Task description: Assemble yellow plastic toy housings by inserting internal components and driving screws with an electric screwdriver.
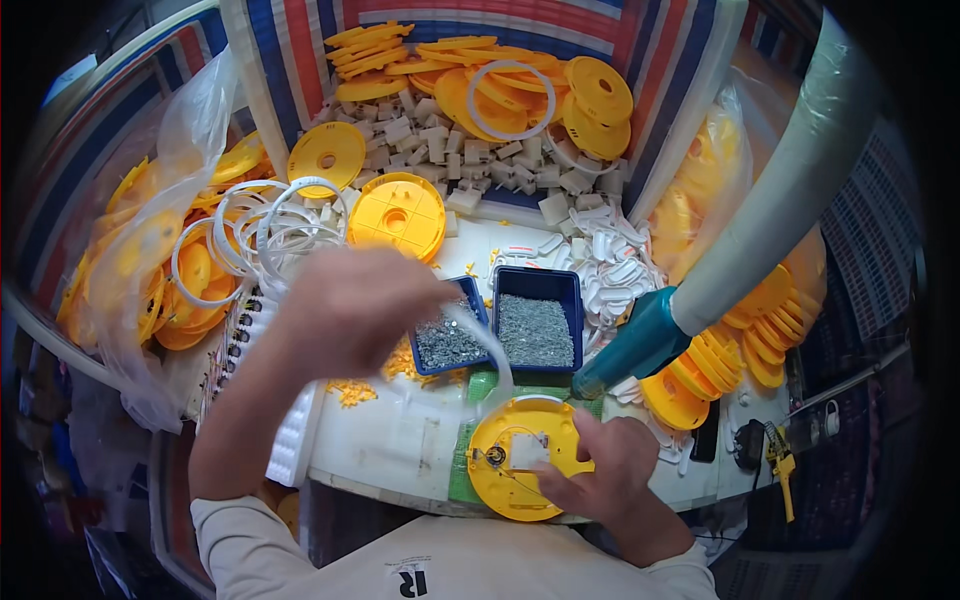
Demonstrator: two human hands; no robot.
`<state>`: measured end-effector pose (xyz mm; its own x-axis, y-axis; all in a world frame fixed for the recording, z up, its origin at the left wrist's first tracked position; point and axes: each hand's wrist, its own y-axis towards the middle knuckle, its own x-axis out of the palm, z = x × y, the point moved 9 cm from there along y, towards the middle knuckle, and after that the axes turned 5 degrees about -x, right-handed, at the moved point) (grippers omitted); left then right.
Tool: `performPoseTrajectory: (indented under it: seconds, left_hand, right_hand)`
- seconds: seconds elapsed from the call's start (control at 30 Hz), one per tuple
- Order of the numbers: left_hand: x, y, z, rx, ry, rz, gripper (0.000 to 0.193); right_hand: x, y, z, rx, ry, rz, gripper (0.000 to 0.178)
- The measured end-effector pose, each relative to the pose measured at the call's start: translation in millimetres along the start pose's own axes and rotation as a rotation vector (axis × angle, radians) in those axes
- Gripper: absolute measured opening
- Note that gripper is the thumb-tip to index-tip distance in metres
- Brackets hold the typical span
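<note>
Centrally, at the near edge of the counter [390,450]: one yellow disc [515,418], lying on a green mat [461,470], with a pale square piece [528,451], a small round dark part and thin wires on its upper face. Right hand [612,462]: at the right side of that disc, thumb over its face, forefinger at the rim, fingers parted; whether they grip it cannot be told. Left hand [360,305]: raised, motion-blurred, fingers curled and closed on a white curved band [490,345], which slants down toward the far edge of the disc. Beyond the disc: two blue trays [537,281] of small silvery metal pieces. Left of these: small yellow pieces [350,391], loose. Farther left: white rings [263,236], overlapping, beside yellow discs partly under clear plastic. Far side: white blocks [432,143], heaped, more yellow discs [368,60] above them; one disc with a ribbed face [395,215] nearer. Right: small white parts [612,282], piled; a thick pale tube [765,210] with a teal end [630,345], slanting in from the far right; further yellow discs [675,395], leaning in rows.
</note>
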<state>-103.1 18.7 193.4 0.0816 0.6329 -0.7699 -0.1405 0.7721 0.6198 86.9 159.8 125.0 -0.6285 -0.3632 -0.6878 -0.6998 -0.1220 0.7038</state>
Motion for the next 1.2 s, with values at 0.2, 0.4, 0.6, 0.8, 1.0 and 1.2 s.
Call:
performPoseTrajectory:
  seconds: [0.2,0.4,0.6,0.8,1.0,1.2]
  left_hand:
    - [67,0,39,-0.005,-0.327,-0.297,0.036]
    - [126,-55,-200,-0.671,0.228,-0.147,0.036]
    - [193,-87,-239,-0.661,0.361,-0.311,0.022]
    - [129,-58,-201,-0.373,0.502,0.096,0.009]
    - [68,-66,-68,-0.137,0.5,0.09,0.012]
    - [64,-150,68,0.152,0.432,-0.055,0.021]
  right_hand:
    - [36,-9,18,0.177,0.306,-0.19,0.016]
    - [29,-100,66,0.861,0.623,-0.016,0.013]
    - [40,-136,64,1.053,0.826,0.026,0.024]
    - [56,-126,61,1.05,0.963,0.015,0.03]
    - [77,-94,59,1.023,1.157,0.001,0.046]
    - [93,-79,51,0.992,1.249,-0.035,0.051]
